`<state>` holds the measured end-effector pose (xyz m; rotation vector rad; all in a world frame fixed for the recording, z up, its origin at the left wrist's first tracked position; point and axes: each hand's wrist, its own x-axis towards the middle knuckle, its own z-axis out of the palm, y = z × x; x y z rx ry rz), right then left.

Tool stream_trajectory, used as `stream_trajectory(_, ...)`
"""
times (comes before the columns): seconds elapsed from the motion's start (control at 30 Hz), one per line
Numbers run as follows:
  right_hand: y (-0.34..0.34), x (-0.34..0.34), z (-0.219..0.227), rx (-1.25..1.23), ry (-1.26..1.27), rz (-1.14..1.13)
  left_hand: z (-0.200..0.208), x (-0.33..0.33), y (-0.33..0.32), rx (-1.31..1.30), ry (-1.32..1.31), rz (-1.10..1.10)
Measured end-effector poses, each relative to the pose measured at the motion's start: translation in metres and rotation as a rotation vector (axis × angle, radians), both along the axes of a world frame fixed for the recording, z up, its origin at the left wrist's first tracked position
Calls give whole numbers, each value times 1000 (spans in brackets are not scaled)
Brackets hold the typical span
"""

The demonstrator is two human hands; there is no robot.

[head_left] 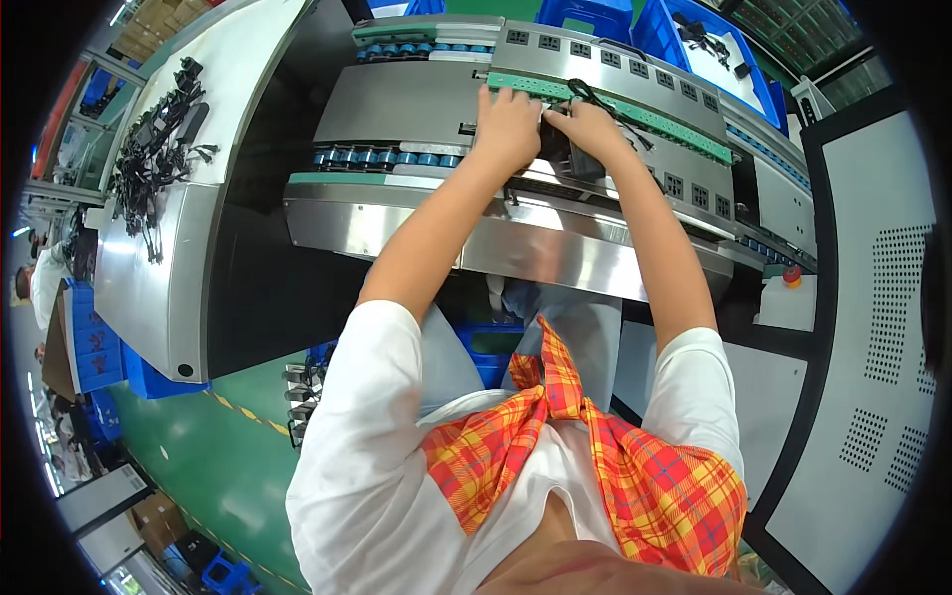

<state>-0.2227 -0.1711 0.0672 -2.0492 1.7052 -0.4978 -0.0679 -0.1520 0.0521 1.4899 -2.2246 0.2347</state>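
Observation:
A black power adapter (583, 163) sits below my right hand, partly covered by it. My right hand (592, 133) is closed on its dark body, fingers pointing left; the exact grip is partly hidden. A black cable (585, 92) loops above that hand and trails to the right. Close by on the left, my left hand (510, 127) lies with its fingers stretched over the green strip (635, 111) of the metal conveyor station. Its thumb side faces the adapter, and nothing shows in its fingers.
Rows of sockets (582, 49) line the station's far side, with more sockets (698, 196) at right. Blue rollers (387, 159) run at left. A bench at left bears a pile of black adapters and cords (159, 139). A blue bin (709, 59) stands far right, above a red button (791, 276).

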Motion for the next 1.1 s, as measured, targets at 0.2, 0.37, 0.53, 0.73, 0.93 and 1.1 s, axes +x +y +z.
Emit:
stream_trajectory(0.2,-4,3,-2,-46,-61,39,-1,5,6,-14,-42,14)
stream_trajectory(0.37,-6,17,6,278,75,-8,-13,11,27,-45,-2,-29)
stream_trajectory(0.53,17,13,-15,138,-177,-119,-5,18,33,43,352,-47)
stream_trajectory(0.73,6,-34,-28,117,-525,-123,2,-10,27,-67,90,-191)
stream_trajectory(0.93,16,-65,21,586,-1433,-193,-8,-7,30,-83,177,-157)
stream_trajectory(1.1,32,-62,24,325,-1155,-43,-11,-6,33,-102,226,-170)
